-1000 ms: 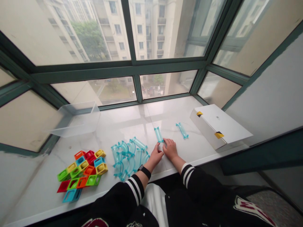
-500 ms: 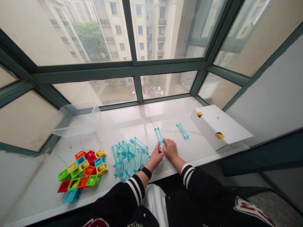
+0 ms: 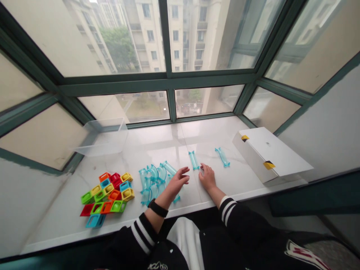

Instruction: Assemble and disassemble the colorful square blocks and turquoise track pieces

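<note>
My left hand (image 3: 177, 181) is raised over the right side of a pile of clear blue plastic track pieces (image 3: 153, 180), fingers apart and holding nothing. It hides part of that pile. My right hand (image 3: 207, 176) rests low on the white counter, its fingers loosely curved beside the near end of a straight clear blue track piece (image 3: 194, 160). Whether its fingertips touch or hold anything there I cannot make out. A second, slightly curved track piece (image 3: 222, 157) lies apart, farther right.
Several red, yellow, green, orange and blue plastic blocks (image 3: 108, 193) lie at the left. Behind them stands a clear plastic bin (image 3: 112, 140). A white box (image 3: 274, 153) with yellow-black tabs sits at the right. Green-framed windows (image 3: 157, 84) border the counter (image 3: 157, 138).
My left hand has left the near end of the straight track piece, moving left and up with its fingers opening. My right hand stays near that piece. The camera view has shifted slightly.
</note>
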`<state>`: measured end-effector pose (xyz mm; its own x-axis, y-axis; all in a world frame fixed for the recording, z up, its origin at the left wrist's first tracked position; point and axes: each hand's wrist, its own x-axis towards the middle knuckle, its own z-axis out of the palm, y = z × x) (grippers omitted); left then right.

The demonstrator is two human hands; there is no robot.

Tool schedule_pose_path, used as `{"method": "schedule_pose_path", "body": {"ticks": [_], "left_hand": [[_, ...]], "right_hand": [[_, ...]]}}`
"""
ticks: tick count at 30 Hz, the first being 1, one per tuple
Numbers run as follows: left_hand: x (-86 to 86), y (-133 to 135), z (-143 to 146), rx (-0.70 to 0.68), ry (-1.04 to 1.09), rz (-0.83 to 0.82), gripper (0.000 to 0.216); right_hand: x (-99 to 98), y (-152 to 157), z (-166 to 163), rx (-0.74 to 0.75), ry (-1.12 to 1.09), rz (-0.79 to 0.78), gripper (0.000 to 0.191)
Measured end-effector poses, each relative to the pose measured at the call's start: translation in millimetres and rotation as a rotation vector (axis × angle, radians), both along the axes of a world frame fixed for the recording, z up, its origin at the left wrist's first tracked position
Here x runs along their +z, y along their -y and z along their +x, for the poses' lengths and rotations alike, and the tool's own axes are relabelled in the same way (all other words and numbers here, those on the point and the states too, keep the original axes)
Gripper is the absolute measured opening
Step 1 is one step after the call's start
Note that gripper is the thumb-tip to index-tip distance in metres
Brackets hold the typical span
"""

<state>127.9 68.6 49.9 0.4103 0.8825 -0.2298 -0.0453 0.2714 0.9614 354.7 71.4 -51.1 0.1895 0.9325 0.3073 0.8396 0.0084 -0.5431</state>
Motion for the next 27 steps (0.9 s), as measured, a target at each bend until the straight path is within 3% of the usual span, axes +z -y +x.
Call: {"method": "schedule_pose_path", "body": {"ticks": [3,5,9,13,16,18,22,27], "left_hand": [[21.2,4,-60,0.222,-0.033,0.05,0.059],[25.6,12,-101,0.364,-0.073,0.069,0.058],[12.8,47,-161,0.549,-0.15,0.01,0.059],[-11.0,83,-179,0.631,-0.188,-0.074,0.062],[-20.7,100,-166,0.551,-0.303,-0.002,0.055],[-21.4,105,-149,0.42,-0.454,0.164,0.045],[-19.3,105,-111,0.126,-0.638,0.496,0.048],[-26.8,95,-88,-0.09,-0.912,0.553,0.055]], "right_hand": [[-3.8,-2,5,-0.005,-0.111,0.06,0.045],[-4.1,-1,8,-0.029,-0.203,0.11,0.038],[3.2,10,4,-0.049,-0.316,0.163,0.024],[17.4,30,-27,0.256,-0.311,0.033,0.024],[26.1,39,-55,0.524,-0.235,-0.066,0.045],[29.4,41,-68,0.616,-0.166,-0.087,0.058],[33.9,38,-78,0.647,-0.047,-0.112,0.066],[44.6,34,-75,0.633,0.068,-0.192,0.059]]}}
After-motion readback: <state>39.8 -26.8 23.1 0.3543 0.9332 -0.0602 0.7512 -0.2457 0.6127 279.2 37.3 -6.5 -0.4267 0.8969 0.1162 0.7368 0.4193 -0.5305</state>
